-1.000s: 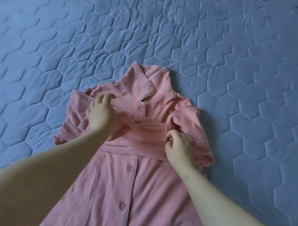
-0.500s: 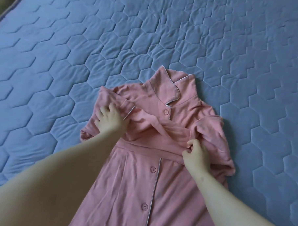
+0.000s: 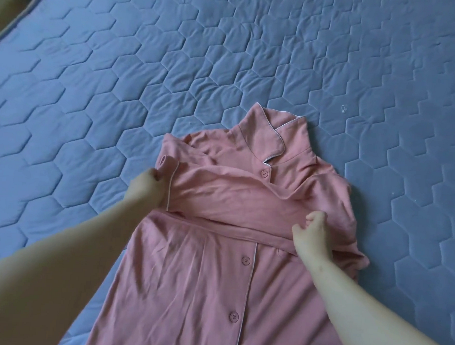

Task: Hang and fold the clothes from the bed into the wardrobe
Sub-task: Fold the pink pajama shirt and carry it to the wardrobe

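Observation:
A pink button-front pyjama shirt (image 3: 203, 275) with white piping lies front-up on the blue quilted bed (image 3: 120, 89), collar pointing away from me. Both sleeves are folded in across the chest. My left hand (image 3: 148, 188) grips the cuff end of the folded sleeve at the shirt's left edge. At the right side of the chest, my right hand (image 3: 311, 234) pinches the fabric where the other sleeve folds over. The shirt's hem runs out of view at the bottom.
The blue hexagon-quilted cover spreads all around the shirt. The bed's edge (image 3: 16, 25) and a strip of floor show at the top left corner. No wardrobe or other garment is in view.
My left hand has slid outward to the shirt's left edge, pulling the folded sleeve flat across the chest. The right hand keeps its pinch on the right side. The view has shifted left.

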Tool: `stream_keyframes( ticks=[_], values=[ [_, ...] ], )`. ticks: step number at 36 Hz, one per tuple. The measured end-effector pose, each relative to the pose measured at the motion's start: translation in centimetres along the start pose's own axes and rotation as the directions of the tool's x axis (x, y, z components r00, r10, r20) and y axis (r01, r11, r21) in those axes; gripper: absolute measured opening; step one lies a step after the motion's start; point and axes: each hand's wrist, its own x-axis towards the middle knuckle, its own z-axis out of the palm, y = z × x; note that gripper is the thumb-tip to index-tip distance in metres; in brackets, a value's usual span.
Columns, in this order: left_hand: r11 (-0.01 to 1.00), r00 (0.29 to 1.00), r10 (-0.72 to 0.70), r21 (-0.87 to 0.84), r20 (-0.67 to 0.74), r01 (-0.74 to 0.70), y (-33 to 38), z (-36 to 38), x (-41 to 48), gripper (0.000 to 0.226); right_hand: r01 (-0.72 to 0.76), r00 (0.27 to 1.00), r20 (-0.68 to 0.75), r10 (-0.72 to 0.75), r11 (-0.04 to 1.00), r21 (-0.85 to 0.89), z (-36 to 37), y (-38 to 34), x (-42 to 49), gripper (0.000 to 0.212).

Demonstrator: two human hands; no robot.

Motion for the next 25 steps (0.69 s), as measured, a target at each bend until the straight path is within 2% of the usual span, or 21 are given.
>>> stream_keyframes(
  ticks=[4,6,8,11,13,15,17,19,22,25],
  values=[
    [1.0,1.0,0.008,-0.021,0.012,-0.008,0.5,0.5,0.2,0.037,0.096,0.99,0.126,-0.068,0.968,-0.233,-0.2,-0.2,0.6,0.061],
    [1.0,1.0,-0.008,-0.018,-0.002,0.008,0.2,0.7,0.4,0.039,0.053,0.991,0.135,-0.017,0.964,-0.261,-0.6,-0.6,1.3,0.071],
    [0.999,1.0,-0.022,0.027,-0.009,0.023,-0.5,0.7,0.5,0.04,-0.125,0.987,0.084,0.137,0.984,-0.129,-1.0,-0.8,2.9,0.079],
    [0.994,0.999,-0.024,0.103,-0.036,0.028,-0.9,0.7,0.4,0.039,-0.399,0.916,-0.002,0.402,0.91,0.112,-0.8,1.3,7.5,0.097],
    [0.99,0.998,-0.017,0.136,-0.064,0.025,-0.7,0.8,0.3,0.04,-0.437,0.894,-0.001,0.448,0.874,0.21,-0.3,3.6,10.7,0.098],
    [0.986,0.995,-0.011,0.162,-0.094,0.026,-0.5,1.0,0.0,0.04,-0.471,0.874,0.027,0.485,0.831,0.297,-1.3,2.3,9.3,0.098],
    [0.982,0.992,0.001,0.19,-0.129,0.024,-0.6,1.2,-0.2,0.043,-0.476,0.859,-0.01,0.512,0.806,0.352,-2.0,1.2,7.4,0.094],
    [0.977,0.986,0.018,0.215,-0.164,0.018,-0.8,1.4,-0.4,0.045,-0.404,0.891,-0.093,0.445,0.869,0.286,-2.3,1.6,6.1,0.09],
    [0.975,0.975,0.038,0.222,-0.221,0.012,-1.2,1.3,-0.6,0.045,-0.185,0.971,-0.153,0.184,0.983,0.009,-2.3,2.6,3.5,0.082],
    [0.975,0.968,0.047,0.221,-0.245,0.009,-1.2,1.0,-0.8,0.041,0.011,0.999,-0.031,-0.022,0.954,-0.298,-1.7,3.2,1.3,0.077]
  ],
)
